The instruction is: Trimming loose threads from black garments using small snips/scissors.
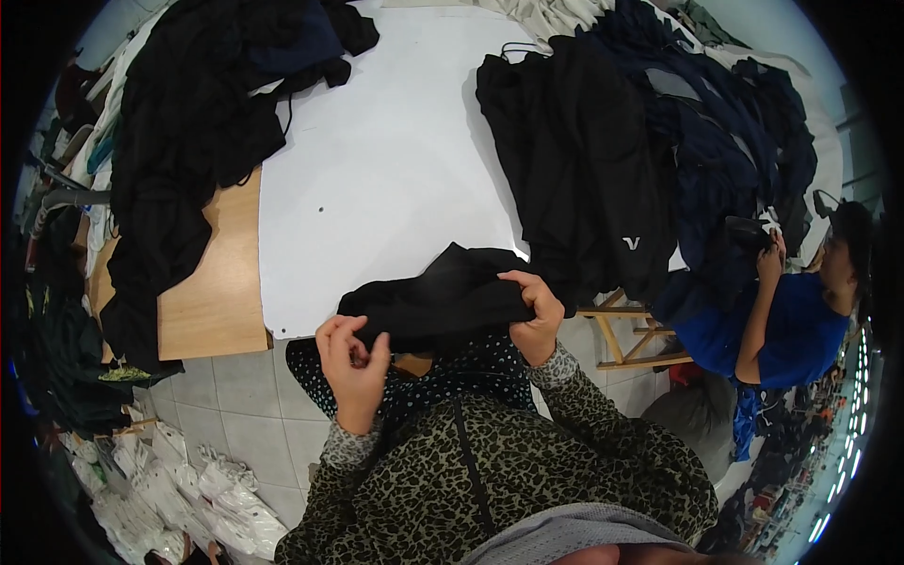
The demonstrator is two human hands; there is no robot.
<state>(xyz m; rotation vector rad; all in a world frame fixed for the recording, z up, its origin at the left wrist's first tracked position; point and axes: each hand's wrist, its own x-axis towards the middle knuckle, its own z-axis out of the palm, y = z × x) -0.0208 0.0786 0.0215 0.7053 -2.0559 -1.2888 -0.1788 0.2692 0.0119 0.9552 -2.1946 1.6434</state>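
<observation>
A black cloth garment (438, 299) lies bunched across the near edge of the white table, in front of my body. Its right end is pinched between the thumb and fingers of my right hand (538, 318). At the left end my left hand (354, 372) has half-curled fingers, with the thumb apart from them. The left fingertips are against or just beside the cloth's edge, and I see nothing gripped between them. Which part of the garment faces me cannot be made out in the dark folds.
Black trousers (574, 160) with a small white mark lie at right, beside a navy garment heap (725, 132). More black garments (188, 122) pile at left over a wooden board (221, 282). A person in blue (782, 330) works at right. White plastic-wrapped packages (188, 480) lie lower left.
</observation>
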